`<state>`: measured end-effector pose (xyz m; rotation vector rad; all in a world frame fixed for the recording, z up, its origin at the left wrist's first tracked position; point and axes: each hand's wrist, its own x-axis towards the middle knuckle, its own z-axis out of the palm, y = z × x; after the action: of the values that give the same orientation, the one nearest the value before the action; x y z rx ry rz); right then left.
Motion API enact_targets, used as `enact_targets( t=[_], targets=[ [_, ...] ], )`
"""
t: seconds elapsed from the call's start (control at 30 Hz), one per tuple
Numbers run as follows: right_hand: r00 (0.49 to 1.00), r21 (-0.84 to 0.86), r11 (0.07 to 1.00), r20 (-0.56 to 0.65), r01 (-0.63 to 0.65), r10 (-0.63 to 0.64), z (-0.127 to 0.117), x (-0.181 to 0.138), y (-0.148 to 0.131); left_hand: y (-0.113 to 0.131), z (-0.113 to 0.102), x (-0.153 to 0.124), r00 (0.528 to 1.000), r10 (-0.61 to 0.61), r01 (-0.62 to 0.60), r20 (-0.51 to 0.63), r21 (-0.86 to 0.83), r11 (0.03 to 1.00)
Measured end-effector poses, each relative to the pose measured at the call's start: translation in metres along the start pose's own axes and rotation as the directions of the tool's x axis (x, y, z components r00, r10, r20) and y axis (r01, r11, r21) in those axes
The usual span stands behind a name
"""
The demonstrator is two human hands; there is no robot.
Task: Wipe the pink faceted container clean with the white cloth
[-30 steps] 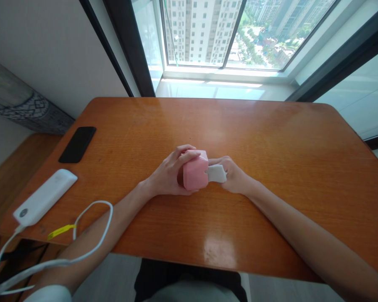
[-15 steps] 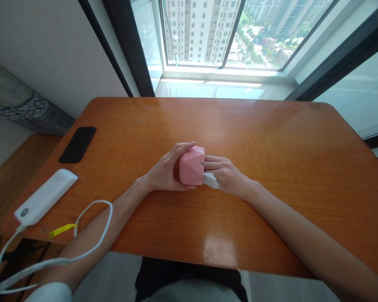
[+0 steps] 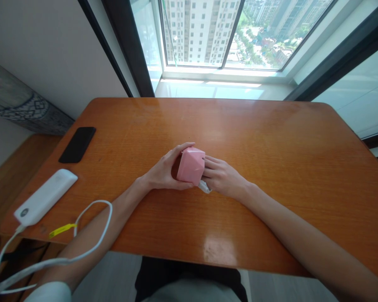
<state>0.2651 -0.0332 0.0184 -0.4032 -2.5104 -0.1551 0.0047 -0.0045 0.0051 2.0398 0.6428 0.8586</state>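
Observation:
A pink faceted block point(image 3: 190, 165) sits at the middle of the orange wooden table point(image 3: 271, 138). My left hand point(image 3: 162, 170) wraps round its left side, fingers curled over the top edge. My right hand point(image 3: 222, 176) presses against the block's right side with fingers bent, and holds a small white cloth point(image 3: 204, 186) that pokes out under the block's lower right corner. Most of the cloth is hidden by my fingers and the block.
A black phone point(image 3: 77, 144) lies at the table's far left. Nearer me on the left is a white power bank point(image 3: 44, 196) with a white cable point(image 3: 91, 235) looping off the front edge. Windows stand beyond the far edge.
The pink block has been turned in my left hand, tilting onto a corner. My right hand has slid with the white cloth from the block's right face down under its lower right side.

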Motion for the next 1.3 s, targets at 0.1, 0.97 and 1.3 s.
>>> enact_targets(
  t=[0.1, 0.97, 1.3],
  targets=[
    [1.000, -0.006, 1.000, 0.009, -0.002, 0.002, 0.001, 0.002, -0.002, 0.002, -0.002, 0.002, 0.999, -0.047, 0.047, -0.004, 0.008, 0.999],
    [0.889, 0.671, 0.699, -0.131, -0.247, 0.440, 0.014, -0.003, 0.000, -0.009, 0.003, -0.007, 0.995, 0.097, -0.100, 0.035, 0.102, 0.990],
    [0.539, 0.888, -0.133, 0.380, -0.440, 0.752, 0.015, -0.009, 0.009, -0.009, 0.006, -0.004, 0.982, 0.185, -0.187, 0.024, 0.153, 0.970]
  ],
)
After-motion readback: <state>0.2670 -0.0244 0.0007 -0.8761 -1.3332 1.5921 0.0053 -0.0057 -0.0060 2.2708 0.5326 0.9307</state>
